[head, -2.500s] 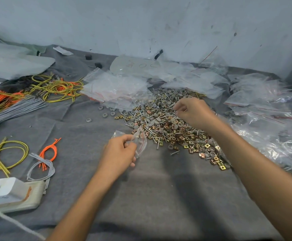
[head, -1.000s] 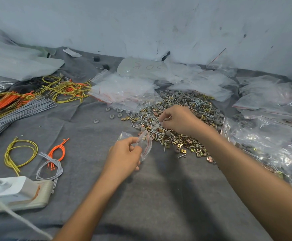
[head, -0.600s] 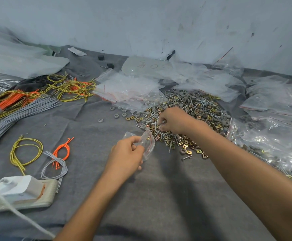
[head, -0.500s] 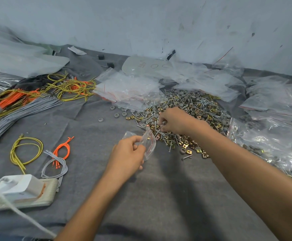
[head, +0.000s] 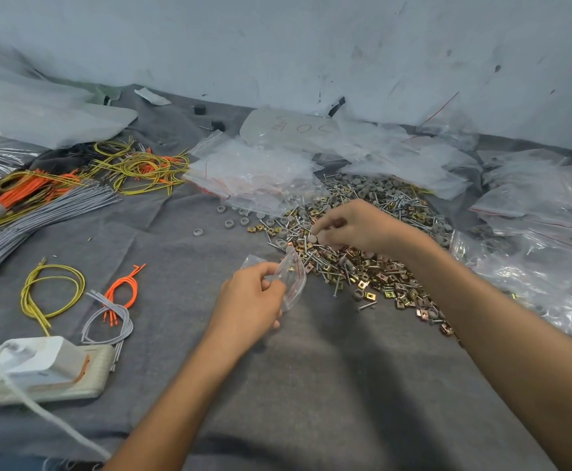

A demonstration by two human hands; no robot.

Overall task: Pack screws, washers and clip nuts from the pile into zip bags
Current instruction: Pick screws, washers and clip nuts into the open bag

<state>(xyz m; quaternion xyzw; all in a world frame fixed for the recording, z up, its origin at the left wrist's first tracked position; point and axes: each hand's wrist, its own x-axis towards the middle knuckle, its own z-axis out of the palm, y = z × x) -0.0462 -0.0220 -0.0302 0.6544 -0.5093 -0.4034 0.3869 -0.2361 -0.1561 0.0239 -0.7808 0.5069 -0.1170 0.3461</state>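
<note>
A pile of screws, grey washers and brass clip nuts (head: 373, 263) spreads over the grey cloth right of centre. My left hand (head: 249, 302) pinches a small clear zip bag (head: 291, 275) with a red seal line, held just left of the pile's near edge; a few small parts show inside it. My right hand (head: 356, 227) hovers over the pile with fingers curled, pinching small parts that I cannot make out clearly. A stack of empty zip bags (head: 254, 175) lies behind the pile.
Filled bags (head: 536, 263) lie at the right. Yellow, orange and grey wire bundles (head: 57, 195) cover the left, with loose wire loops (head: 53, 290) nearer. A white power strip with plug (head: 40, 372) sits at the near left. Loose washers (head: 230, 219) lie left of the pile.
My right hand moved from the far part of the pile toward its near left edge, closer to the bag. My left hand kept holding the bag in about the same place.
</note>
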